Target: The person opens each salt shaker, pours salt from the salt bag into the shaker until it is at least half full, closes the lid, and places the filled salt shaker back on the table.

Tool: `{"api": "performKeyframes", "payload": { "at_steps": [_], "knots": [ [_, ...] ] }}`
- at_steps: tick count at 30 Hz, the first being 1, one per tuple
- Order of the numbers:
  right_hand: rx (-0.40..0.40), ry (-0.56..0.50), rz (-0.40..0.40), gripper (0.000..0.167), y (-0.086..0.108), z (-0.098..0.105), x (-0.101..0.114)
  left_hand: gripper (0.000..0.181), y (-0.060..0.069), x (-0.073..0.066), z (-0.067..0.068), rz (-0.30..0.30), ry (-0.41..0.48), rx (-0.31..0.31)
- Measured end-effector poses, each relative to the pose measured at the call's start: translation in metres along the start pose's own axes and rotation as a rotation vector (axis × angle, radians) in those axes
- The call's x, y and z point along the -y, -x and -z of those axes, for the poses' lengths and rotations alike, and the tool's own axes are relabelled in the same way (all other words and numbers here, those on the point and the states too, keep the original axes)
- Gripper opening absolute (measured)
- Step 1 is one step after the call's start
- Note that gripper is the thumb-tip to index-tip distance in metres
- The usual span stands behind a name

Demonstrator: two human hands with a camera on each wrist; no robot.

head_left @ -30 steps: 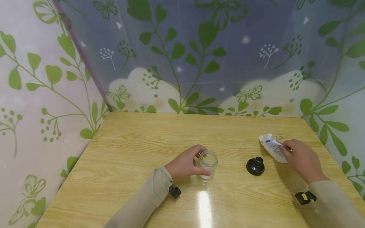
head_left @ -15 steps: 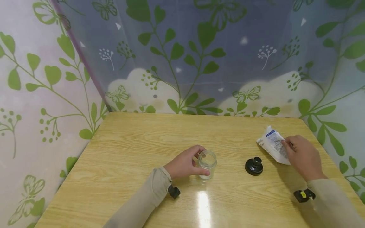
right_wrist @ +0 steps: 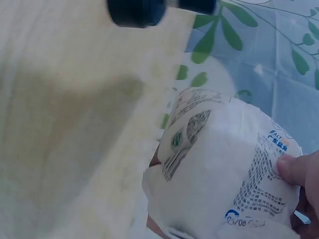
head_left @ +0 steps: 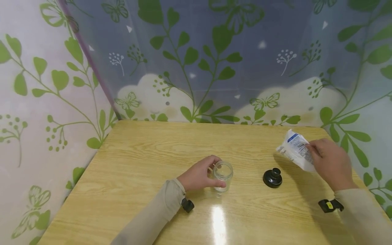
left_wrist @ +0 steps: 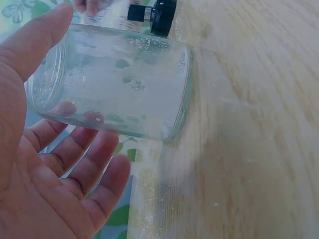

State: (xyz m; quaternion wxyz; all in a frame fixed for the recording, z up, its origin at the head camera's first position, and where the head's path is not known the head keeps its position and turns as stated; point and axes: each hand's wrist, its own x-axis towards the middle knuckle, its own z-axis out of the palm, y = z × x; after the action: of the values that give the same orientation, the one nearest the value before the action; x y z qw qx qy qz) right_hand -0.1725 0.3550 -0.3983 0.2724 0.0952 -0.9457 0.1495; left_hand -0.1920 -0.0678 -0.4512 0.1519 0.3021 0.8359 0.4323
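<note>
clear cylindrical glass jar (head_left: 225, 175) is gripped by left hand (head_left: 199, 175) | crumpled white printed packet (head_left: 296, 149), perhaps plastic, is pinched by right hand (head_left: 333, 164)

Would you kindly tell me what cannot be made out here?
Glass jar: left side partly covered by the left hand, head view.
White bag: contents hidden by the bag itself, print too small, head view.
Black lid: blurred and cut off by the top edge, right wrist view.
Right hand: cut off by the right edge, same view.
</note>
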Motion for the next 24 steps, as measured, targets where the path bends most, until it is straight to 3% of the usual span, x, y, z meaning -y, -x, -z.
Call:
{"api": "performKeyframes", "payload": {
  "at_steps": [8,14,19,24],
  "knots": [
    [-0.124,-0.016,0.105,0.008,-0.007,0.018,0.014,0.078,0.001,0.002,0.002,0.018,0.004,0.015],
    [-0.173,-0.024,0.156,0.009,-0.012,0.028,0.033,0.096,0.002,-0.001,0.006,0.025,-0.017,0.006],
    [-0.192,-0.05,0.19,0.009,-0.016,0.036,0.051,0.089,0.003,-0.005,0.013,-0.008,-0.03,-0.074],
    [-0.199,-0.114,0.201,0.01,-0.019,0.044,0.069,0.069,0.003,-0.015,0.021,-0.044,0.007,-0.218]
  ]
}}
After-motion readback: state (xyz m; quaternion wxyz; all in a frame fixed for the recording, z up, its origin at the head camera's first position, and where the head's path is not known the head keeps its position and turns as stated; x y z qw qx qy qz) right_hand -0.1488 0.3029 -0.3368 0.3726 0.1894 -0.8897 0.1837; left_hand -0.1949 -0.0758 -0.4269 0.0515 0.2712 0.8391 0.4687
